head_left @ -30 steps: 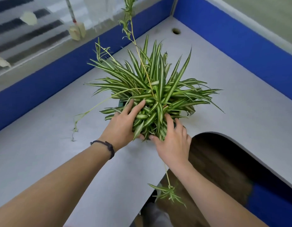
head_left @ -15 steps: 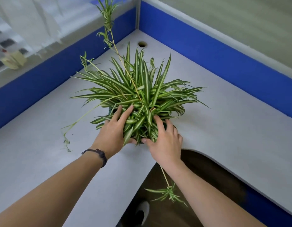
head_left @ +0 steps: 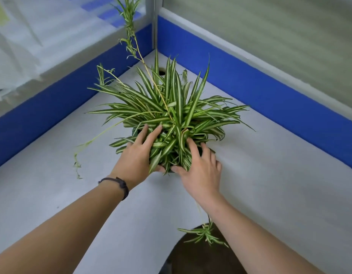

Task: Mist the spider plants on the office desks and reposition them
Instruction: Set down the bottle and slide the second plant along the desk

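A bushy spider plant (head_left: 171, 111) with green, white-striped leaves stands on the grey corner desk (head_left: 270, 184), near the inner corner. Its pot is almost wholly hidden under the leaves. My left hand (head_left: 135, 159), with a dark band at the wrist, is pressed around the pot's left side. My right hand (head_left: 200, 171) grips the right side, fingers reaching in among the leaves. One long runner rises toward the glass at the back. Another runner hangs down under my right forearm and ends in a plantlet (head_left: 204, 234).
Blue partition panels (head_left: 270, 89) topped with frosted glass close the desk at the back left and back right. A round cable hole (head_left: 162, 72) sits in the corner behind the leaves. The desk's curved cut-out (head_left: 191, 258) opens below my arms onto a brown floor.
The plant and both hands have moved farther in toward the desk's corner, away from the curved cut-out. My grip on the pot is unchanged.
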